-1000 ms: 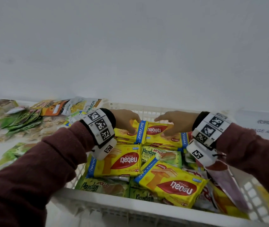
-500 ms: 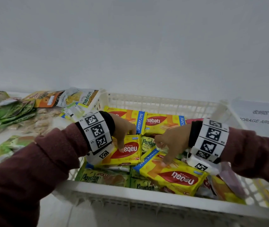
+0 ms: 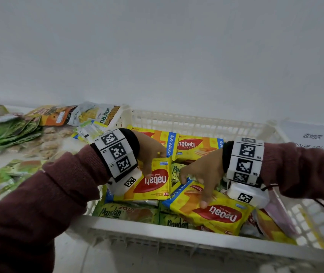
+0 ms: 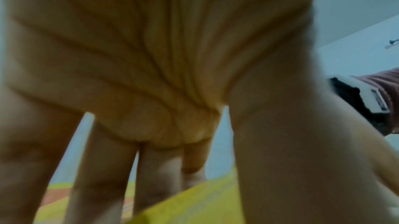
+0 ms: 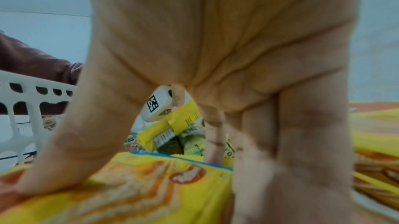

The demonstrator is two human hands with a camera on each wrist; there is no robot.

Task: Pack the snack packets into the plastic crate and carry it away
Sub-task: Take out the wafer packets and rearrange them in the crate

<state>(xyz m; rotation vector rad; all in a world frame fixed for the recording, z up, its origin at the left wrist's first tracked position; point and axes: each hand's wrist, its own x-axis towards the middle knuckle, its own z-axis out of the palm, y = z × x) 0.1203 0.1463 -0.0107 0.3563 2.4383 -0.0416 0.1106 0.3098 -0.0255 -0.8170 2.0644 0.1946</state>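
The white plastic crate holds several yellow Nabati wafer packets and green Pandan packets. My left hand grips the far edge of a middle-left Nabati packet, thumb on its face and fingers behind it, so that edge is tilted up. In the left wrist view the fingers reach down over that yellow packet. My right hand holds the front-right Nabati packet. Its thumb presses the top face and its fingers wrap the far blue edge.
Two more Nabati packets lie along the crate's back wall. Loose packets cover the table to the left: a jackfruit chips bag, green pouches and Pandan packs. A paper sign lies right of the crate. A plain wall stands behind.
Both hands left the back-row Nabati packets and came toward me. The left now grips the middle-left packet and has tipped it up; the right now holds the front-right packet.
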